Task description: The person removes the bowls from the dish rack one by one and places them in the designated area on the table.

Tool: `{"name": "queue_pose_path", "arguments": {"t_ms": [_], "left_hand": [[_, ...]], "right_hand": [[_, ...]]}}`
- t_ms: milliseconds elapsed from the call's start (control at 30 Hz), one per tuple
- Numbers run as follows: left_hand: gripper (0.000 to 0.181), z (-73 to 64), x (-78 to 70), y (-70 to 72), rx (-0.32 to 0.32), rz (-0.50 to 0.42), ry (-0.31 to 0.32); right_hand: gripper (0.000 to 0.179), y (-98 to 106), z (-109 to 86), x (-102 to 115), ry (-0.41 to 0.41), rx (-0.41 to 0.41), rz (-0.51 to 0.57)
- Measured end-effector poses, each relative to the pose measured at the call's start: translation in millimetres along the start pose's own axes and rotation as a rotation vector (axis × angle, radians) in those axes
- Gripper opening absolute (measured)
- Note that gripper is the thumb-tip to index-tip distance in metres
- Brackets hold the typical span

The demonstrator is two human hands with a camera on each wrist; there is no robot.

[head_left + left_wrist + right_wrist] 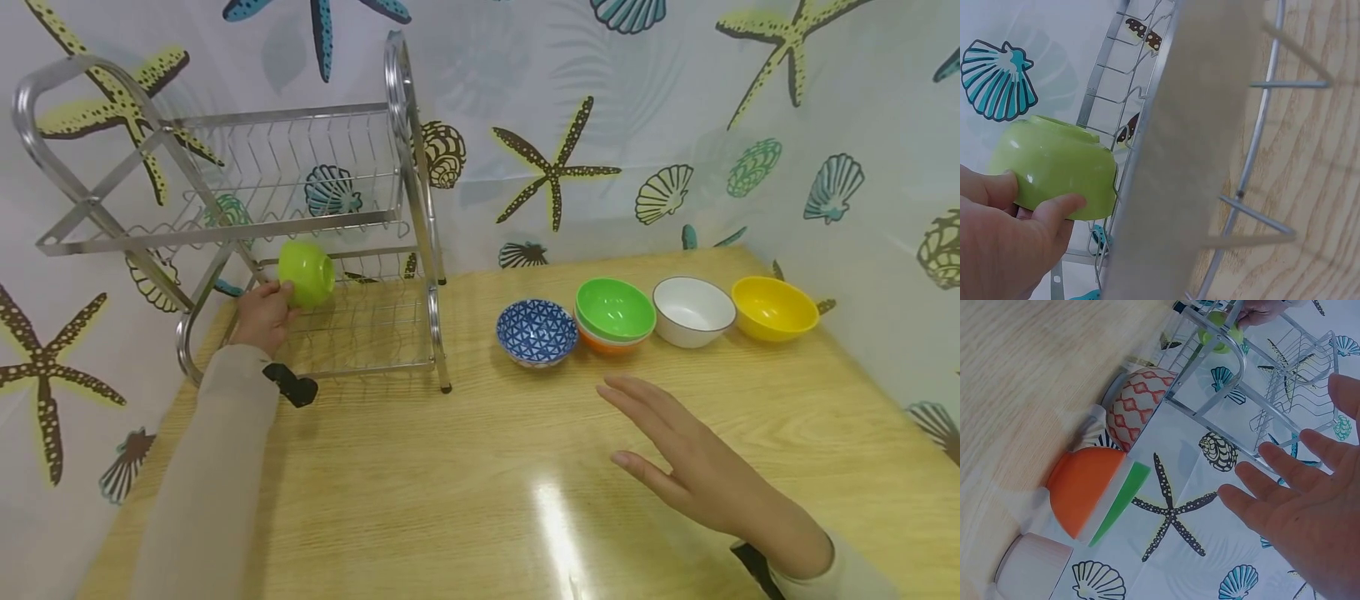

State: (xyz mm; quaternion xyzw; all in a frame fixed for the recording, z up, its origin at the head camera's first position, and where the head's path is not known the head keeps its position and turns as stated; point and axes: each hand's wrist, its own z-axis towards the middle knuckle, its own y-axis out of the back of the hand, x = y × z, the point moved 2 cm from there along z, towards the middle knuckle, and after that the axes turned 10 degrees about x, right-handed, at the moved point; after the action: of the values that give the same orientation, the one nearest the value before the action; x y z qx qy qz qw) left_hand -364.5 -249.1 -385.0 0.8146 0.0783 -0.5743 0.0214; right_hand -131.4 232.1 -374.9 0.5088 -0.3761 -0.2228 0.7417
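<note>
My left hand [264, 317] grips the rim of a lime-green bowl [306, 273], which is turned on its side at the lower tier of a metal dish rack [360, 367]. In the left wrist view, thumb and fingers of the left hand [1013, 240] pinch the rim of the bowl [1054, 165], its foot facing up and away. The bowl is close to the rack's wires; whether it rests on them I cannot tell. Over the table, my right hand [697, 471] is held with fingers extended and nothing in it, in front of the row of bowls.
Right of the rack stand a blue-and-white patterned bowl [537, 331], a green bowl [615, 308] stacked on white and orange ones, a white bowl [693, 308] and a yellow bowl [776, 308]. A patterned cloth [480, 100] hangs behind the wooden table [420, 492].
</note>
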Motion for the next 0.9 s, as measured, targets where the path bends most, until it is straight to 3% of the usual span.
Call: {"name": "queue_pose_path", "arguments": {"t_ms": [400,567,900], "left_hand": [[0.053,-4.3,0.8,3.1,0.017,0.035,-0.025],[0.054,-6.2,-3.0,-0.6,0.068,0.082,-0.057],[0.059,-19.5,-11.8,-7.5,0.167,0.058,-0.080]], "right_hand": [[0.072,-2,-0.9,2,-0.007,0.004,-0.001],[0.072,-2,-1.5,1,-0.015,0.007,0.002],[0.072,-3,0.0,2,0.005,0.006,0.016]]}}
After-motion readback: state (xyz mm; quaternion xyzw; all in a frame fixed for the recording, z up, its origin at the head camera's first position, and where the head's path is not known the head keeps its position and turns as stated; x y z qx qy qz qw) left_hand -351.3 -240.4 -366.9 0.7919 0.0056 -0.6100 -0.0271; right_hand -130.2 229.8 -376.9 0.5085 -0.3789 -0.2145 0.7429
